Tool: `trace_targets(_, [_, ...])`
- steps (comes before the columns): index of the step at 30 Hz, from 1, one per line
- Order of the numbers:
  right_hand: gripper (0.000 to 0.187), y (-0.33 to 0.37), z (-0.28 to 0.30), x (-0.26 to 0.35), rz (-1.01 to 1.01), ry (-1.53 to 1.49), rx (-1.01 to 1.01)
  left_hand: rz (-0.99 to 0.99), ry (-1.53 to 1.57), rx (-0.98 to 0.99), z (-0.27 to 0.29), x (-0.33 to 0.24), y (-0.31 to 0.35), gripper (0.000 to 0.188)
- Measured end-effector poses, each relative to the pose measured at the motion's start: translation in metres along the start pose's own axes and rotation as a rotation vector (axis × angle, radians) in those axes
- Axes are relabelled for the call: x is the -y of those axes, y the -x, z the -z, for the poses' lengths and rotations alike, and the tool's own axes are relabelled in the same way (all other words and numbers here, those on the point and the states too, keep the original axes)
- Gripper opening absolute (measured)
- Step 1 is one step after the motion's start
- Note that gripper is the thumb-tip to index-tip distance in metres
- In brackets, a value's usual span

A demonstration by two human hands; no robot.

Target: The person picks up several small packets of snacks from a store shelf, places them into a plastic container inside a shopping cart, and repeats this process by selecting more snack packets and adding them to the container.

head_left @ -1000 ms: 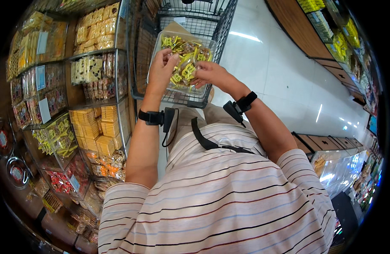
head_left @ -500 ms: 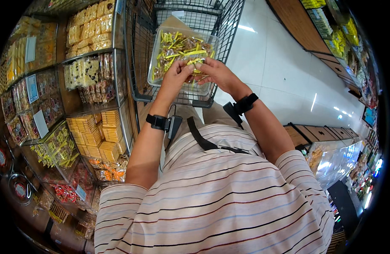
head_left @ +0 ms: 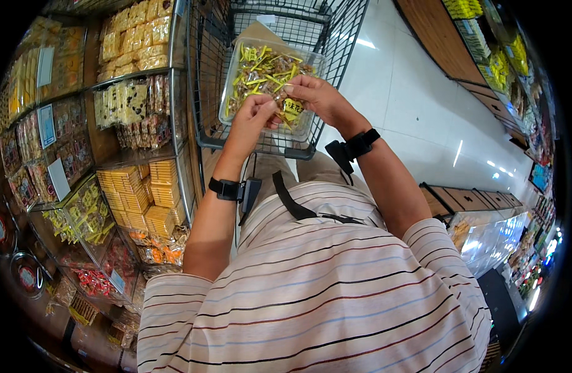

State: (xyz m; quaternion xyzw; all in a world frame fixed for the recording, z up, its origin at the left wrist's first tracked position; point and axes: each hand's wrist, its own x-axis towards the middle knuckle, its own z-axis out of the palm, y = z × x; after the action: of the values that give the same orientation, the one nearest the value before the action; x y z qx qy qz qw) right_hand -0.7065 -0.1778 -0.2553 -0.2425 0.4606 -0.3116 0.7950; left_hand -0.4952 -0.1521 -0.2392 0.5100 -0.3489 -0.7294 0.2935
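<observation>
A small clear snack packet [head_left: 291,109] with a yellow label and brownish contents is held up between my hands. My left hand [head_left: 257,114] pinches near its left edge, fingers curled. Above the label, my right hand [head_left: 317,99] has its thumb and forefinger closed on the packet's upper part. Beneath them sits a clear plastic tub [head_left: 225,93], filled with similar packets [head_left: 261,67] tied with yellow strips. The tub rests in a dark wire shopping cart [head_left: 201,81]; my hands hide part of its near right side.
To the left, shelves [head_left: 87,37] carry clear bins of wrapped snacks, including stacked yellow biscuits [head_left: 127,193]. A brown cardboard piece [head_left: 258,31] lies behind the tub. Pale tiled floor [head_left: 410,93] runs right of the cart, with more display units [head_left: 478,199] beyond.
My hands have moved slightly apart, and the packet has turned so its yellow label now faces up. The cart appears shifted a little to the right.
</observation>
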Motion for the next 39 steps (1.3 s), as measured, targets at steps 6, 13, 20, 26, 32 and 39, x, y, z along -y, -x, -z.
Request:
trace_targets(6, [0.018,-0.001,0.000,-0.011,0.002,0.019,-0.044,-0.067,-0.059,-0.056,0.007,0.014,0.004,0.018])
trace_targets(13, [0.015,-0.005,0.002,-0.024,0.016,0.011,-0.103,-0.139,-0.221,-0.234,-0.002,0.027,0.005,0.021])
trace_targets(20, [0.009,-0.006,-0.004,-0.037,0.034,-0.092,-0.191,0.074,-0.145,-0.145,0.013,0.040,-0.001,0.028])
trace_targets(26, [0.010,-0.008,-0.006,-0.029,0.067,0.073,-0.187,0.075,-0.243,-0.019,0.000,0.020,-0.006,0.048])
trace_targets(32, [0.014,-0.012,-0.001,-0.030,0.044,-0.003,-0.231,0.190,-0.075,0.015,0.001,0.020,-0.014,0.053])
trace_targets(39, [0.032,-0.011,0.006,-0.034,-0.025,-0.360,-0.115,0.293,0.104,0.088,0.004,0.028,-0.048,0.049])
